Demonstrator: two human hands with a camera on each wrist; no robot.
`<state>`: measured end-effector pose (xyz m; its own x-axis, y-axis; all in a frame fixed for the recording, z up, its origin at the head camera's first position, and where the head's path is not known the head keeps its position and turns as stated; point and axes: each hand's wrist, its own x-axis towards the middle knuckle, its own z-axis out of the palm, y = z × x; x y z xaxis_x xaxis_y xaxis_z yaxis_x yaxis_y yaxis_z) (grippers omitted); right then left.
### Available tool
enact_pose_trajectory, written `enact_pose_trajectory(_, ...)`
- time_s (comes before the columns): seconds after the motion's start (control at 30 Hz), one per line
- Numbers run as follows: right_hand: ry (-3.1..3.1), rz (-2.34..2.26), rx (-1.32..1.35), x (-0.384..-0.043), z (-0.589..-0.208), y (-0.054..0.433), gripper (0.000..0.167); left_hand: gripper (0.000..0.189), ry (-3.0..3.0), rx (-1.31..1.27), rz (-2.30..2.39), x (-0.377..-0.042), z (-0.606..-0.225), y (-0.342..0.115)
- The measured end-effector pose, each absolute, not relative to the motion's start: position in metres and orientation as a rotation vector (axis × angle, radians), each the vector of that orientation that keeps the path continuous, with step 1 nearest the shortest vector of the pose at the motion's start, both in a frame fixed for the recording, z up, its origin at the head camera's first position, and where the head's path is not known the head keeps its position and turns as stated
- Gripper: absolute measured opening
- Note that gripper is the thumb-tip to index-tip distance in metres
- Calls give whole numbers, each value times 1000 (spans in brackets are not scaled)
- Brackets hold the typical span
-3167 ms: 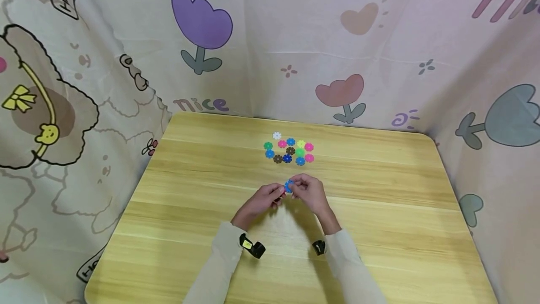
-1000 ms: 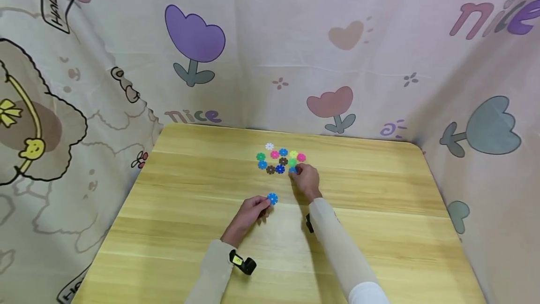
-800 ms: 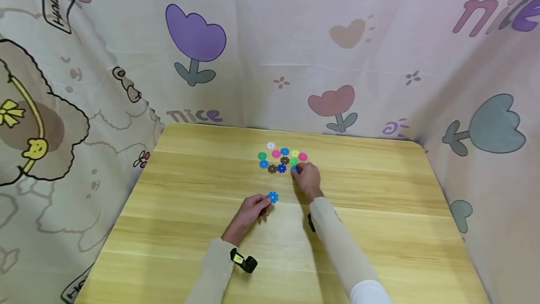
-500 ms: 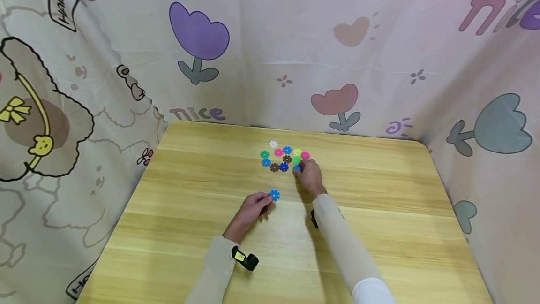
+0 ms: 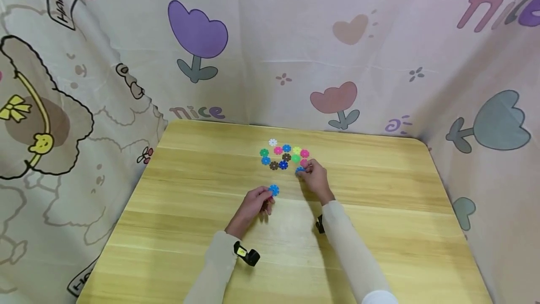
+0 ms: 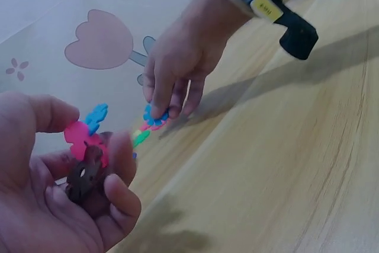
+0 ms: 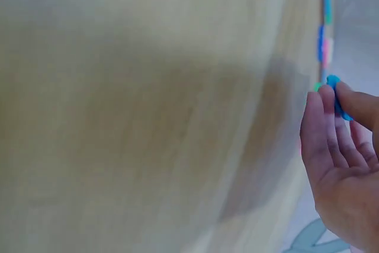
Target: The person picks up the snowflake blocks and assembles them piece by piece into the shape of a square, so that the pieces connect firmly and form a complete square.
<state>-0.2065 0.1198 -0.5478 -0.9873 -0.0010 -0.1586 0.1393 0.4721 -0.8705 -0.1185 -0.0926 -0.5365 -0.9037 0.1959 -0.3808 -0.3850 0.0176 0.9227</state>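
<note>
My left hand [image 5: 252,204] holds joined snowflake discs over the table. In the left wrist view these are a blue disc [image 6: 96,118], a pink disc [image 6: 78,139] and dark brown pieces [image 6: 87,175], gripped between thumb and curled fingers, which partly hide them. Farther forward and to the right, my right hand [image 5: 317,179] pinches another blue snowflake disc [image 5: 300,170] between thumb and fingertips, close to the near right side of the loose discs. The right wrist view shows this blue disc [image 7: 339,98] nearly edge-on.
Several loose snowflake discs lie in a loose group toward the back of the wooden table [image 5: 190,168], among them a white disc [image 5: 273,142], a dark blue disc [image 5: 283,165] and a pink disc [image 5: 304,153]. A printed curtain [image 5: 261,22] hangs behind the table.
From both hands together at the joined discs, the right hand has gone to the loose group, taken a blue disc and drawn it slightly back. The left hand stays low with its joined discs.
</note>
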Motion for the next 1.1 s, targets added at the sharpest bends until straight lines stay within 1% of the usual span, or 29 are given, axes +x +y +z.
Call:
enact_pose_trajectory(0.1,2453,-1643,122,-200,-541,124,25,26,1898,-228,1948,-121,-534,-91)
enact_pose_trajectory(0.23,2364,-1713,47,-191,-534,127,29,33,1912,-253,1937,-125,-532,-89)
enact_pose_trajectory(0.33,2338,-1726,-24,-183,-528,127,26,39,1941,-245,1910,-127,-531,-88)
enact_pose_trajectory(0.43,2303,-1728,-86,-174,-521,127,23,40,1954,-233,1893,-127,-531,-87)
enact_pose_trajectory(0.67,2150,-1807,-165,-157,-511,126,24,39,1932,-188,1902,-125,-526,-85)
enact_pose_trajectory(0.8,2126,-1804,-209,-151,-504,122,22,37,1917,-193,1907,-126,-526,-85)
enact_pose_trajectory(1.07,2176,-1748,-364,-140,-476,112,17,35,1882,-176,1906,-127,-524,-83)
enact_pose_trajectory(1.1,2181,-1739,-376,-139,-474,112,17,34,1873,-170,1903,-126,-519,-83)
